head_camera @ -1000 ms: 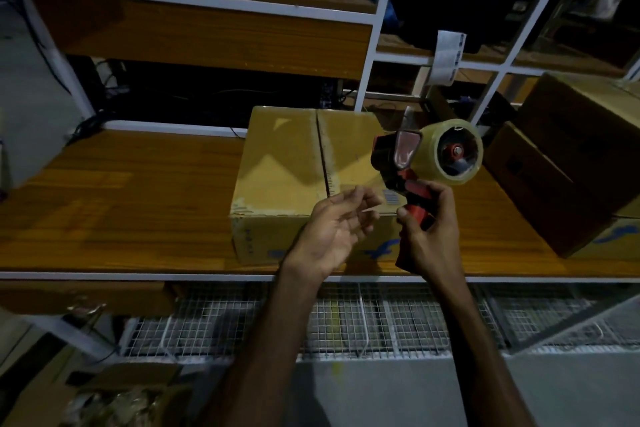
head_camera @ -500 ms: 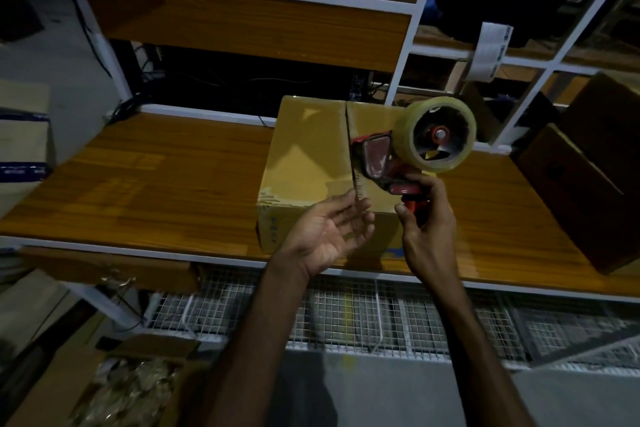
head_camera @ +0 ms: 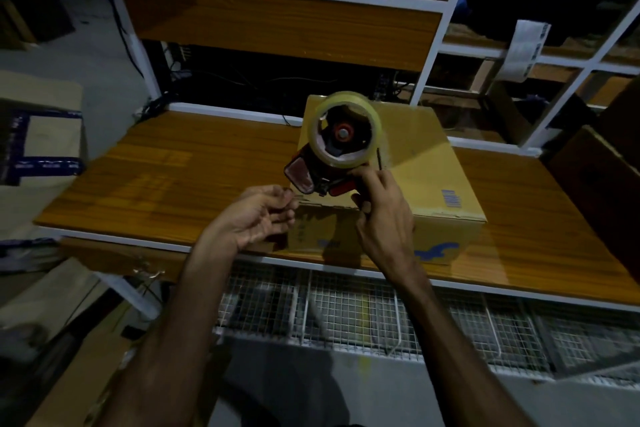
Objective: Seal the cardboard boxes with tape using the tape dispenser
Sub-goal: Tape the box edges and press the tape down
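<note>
While right hand (head_camera: 384, 218) grips red dispenser (head_camera: 325, 177), glossy round tape roll (head_camera: 343, 132) faces up.

Right hand (head_camera: 384, 218) grips tape dispenser (head_camera: 332, 156) over cardboard box (head_camera: 426, 177); left hand (head_camera: 259, 218), fingers loosely curled, at its 8 o'clock.

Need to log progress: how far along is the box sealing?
Done: flaps of the cardboard box lie closed. In hand: right hand grips the tape dispenser over its near edge; left hand reaches toward its front end. Left: no tape visible along the seam yet.
</note>
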Available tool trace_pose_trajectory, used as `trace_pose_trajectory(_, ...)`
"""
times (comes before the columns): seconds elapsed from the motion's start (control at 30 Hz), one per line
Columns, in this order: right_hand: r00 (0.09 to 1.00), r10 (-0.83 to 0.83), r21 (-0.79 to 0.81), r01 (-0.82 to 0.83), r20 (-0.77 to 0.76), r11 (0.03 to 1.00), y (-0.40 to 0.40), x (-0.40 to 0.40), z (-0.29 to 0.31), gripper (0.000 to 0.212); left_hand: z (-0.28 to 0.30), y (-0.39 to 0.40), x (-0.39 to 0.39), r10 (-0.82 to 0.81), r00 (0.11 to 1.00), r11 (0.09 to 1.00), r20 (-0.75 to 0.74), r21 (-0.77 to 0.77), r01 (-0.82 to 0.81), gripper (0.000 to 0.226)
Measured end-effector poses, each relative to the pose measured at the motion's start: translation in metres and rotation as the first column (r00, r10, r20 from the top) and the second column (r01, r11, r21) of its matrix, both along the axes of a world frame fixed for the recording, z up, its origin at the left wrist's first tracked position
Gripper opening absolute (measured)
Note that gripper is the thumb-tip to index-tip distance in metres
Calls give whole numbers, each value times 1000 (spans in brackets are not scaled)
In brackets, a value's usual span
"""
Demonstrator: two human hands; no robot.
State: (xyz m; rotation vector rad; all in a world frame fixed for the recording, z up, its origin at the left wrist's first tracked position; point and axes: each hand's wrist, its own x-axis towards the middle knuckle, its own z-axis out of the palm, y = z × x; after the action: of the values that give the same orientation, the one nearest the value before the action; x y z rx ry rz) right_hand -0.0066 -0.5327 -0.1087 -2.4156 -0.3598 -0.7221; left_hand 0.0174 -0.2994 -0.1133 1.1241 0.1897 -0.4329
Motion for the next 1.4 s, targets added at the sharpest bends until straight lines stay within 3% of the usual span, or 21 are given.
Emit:
trace_pose_trajectory(0.17,996,-67,23,66,63,998,2,13,10,49,-17,59,3,130,991,992,-45,14,-129,15)
trace_pose_trajectory(0.3,994,-22,-30,26,107,999,-10,28,27,41,-32,68,2,110,993,991,-47,-68,-113,6)
trace_pose_trajectory(0.47,995,-26,-94,35,99,995,-12,43,29,44,-55,54,12,85,986,983,-144,-151,-107,18)
trace_pose_trajectory(0.77,998,-59,-129,60,10,990,-25,54,12,47,-88,33,28,70,973,994,-219,-72,-87,16)
trace_pose_trajectory(1.07,993,-59,-135,45,-104,990,-46,51,-14,48,-111,9,31,9,964,988,-267,-145,-50,16)
trace_pose_trajectory(1.27,994,-32,-163,15,-102,987,-52,52,-17,42,-118,2,30,68,967,987,-247,-126,-102,18)
trace_pose_trajectory(1.4,992,-30,-185,7,-122,983,-53,52,-19,52,-124,-7,26,166,946,975,-277,-100,-201,19)
